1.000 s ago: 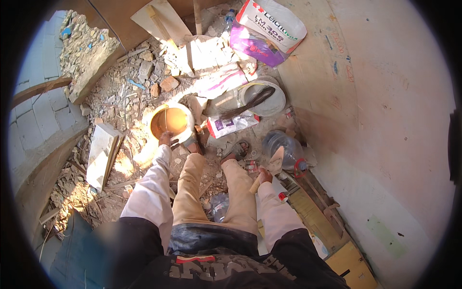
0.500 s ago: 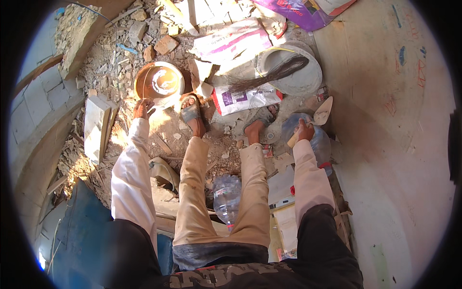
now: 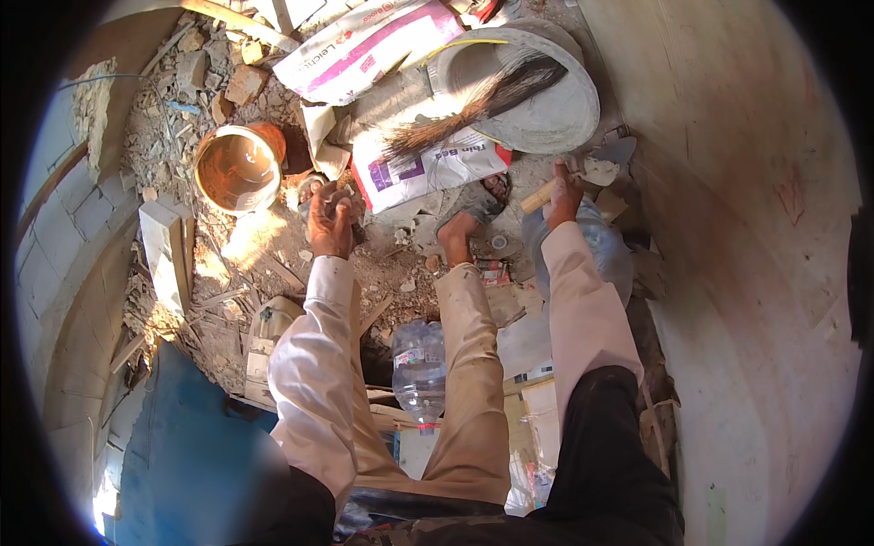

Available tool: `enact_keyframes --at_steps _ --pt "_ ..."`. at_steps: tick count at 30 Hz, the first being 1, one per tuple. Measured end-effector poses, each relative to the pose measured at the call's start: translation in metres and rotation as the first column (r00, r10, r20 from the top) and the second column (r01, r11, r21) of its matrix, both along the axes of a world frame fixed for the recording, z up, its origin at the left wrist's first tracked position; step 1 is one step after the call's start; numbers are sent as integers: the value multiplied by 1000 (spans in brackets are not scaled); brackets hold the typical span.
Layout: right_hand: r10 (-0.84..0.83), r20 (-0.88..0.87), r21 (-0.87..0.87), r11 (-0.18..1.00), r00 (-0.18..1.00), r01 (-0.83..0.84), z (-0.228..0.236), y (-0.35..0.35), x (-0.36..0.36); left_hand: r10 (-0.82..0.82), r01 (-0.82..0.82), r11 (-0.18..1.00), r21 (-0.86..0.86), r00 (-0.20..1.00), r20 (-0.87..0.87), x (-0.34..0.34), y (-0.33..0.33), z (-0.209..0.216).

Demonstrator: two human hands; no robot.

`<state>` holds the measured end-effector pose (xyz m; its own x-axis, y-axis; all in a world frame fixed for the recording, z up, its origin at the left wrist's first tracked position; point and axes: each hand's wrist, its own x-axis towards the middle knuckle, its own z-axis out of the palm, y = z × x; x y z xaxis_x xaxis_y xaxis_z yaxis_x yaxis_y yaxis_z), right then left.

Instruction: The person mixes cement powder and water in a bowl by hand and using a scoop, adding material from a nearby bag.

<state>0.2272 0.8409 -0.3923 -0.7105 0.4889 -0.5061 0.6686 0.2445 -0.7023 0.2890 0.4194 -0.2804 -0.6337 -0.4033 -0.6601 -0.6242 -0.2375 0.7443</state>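
Observation:
My right hand [image 3: 564, 196] is closed round the wooden handle of a trowel [image 3: 537, 197]. Its grey blade [image 3: 621, 150] points to the far right, with a pale lump of plaster beside my fingers. Above my left foot hovers my left hand [image 3: 330, 221], its fingers loosely bent and apart, with nothing seen in them. A brown-stained bucket [image 3: 205, 173] stands to its left, a little liquid inside. Across the mouth of a large grey tub [image 3: 583, 109] lies a bundle of dark bristles [image 3: 510, 96], reaching over a white and purple sack [image 3: 391, 187].
Clear plastic bottles lie about, one bottle [image 3: 419, 364] between my legs and a big one [image 3: 605, 250] under my right forearm. Rubble [image 3: 196, 77] covers the far left, with a white block [image 3: 162, 246] nearer. A pale wall panel [image 3: 728, 273] borders the right.
My left hand has moved right, from beside the brown bucket to above my left foot. My right hand has moved farther away with the trowel. The view has shifted slightly.

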Motion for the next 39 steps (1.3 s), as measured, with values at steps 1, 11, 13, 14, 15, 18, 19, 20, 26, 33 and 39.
enact_keyframes --at_steps 1,11,13,14,15,18,19,20,26,33,39 --pt "133 -30 63 989 991 -131 -4 3 -2 -60 59 998 16 996 71 -7 28 5" --pt "-254 258 -477 806 932 351 1 -56 -32 -213 216 976 -6 964 161 -50 45 37" --pt "-315 195 -342 865 929 366 -14 -11 -43 -223 223 975 8 968 116 -63 59 41" --pt "-360 151 -229 893 921 387 -16 9 -48 -226 225 974 25 970 87 -65 62 39" --pt "-361 177 -259 880 916 397 -5 -11 -44 -213 216 976 -13 970 118 -57 42 52" --pt "-307 357 -445 774 882 450 39 -27 -24 -228 258 961 -100 944 238 -43 9 77" --pt "-413 363 -465 696 835 547 43 -20 -15 -225 254 961 -105 947 229 -39 9 76" --pt "-513 368 -479 610 775 631 45 -11 -6 -221 245 967 -65 941 254 -37 12 72" --pt "-751 412 -654 150 516 741 25 1 48 -223 181 973 146 907 358 -12 32 16" --pt "-714 641 -692 -379 283 614 16 -118 -8 -358 309 934 181 790 498 13 53 -9" --pt "-734 525 -763 -182 430 620 16 -116 -8 -621 764 638 -97 585 522 10 63 -41"
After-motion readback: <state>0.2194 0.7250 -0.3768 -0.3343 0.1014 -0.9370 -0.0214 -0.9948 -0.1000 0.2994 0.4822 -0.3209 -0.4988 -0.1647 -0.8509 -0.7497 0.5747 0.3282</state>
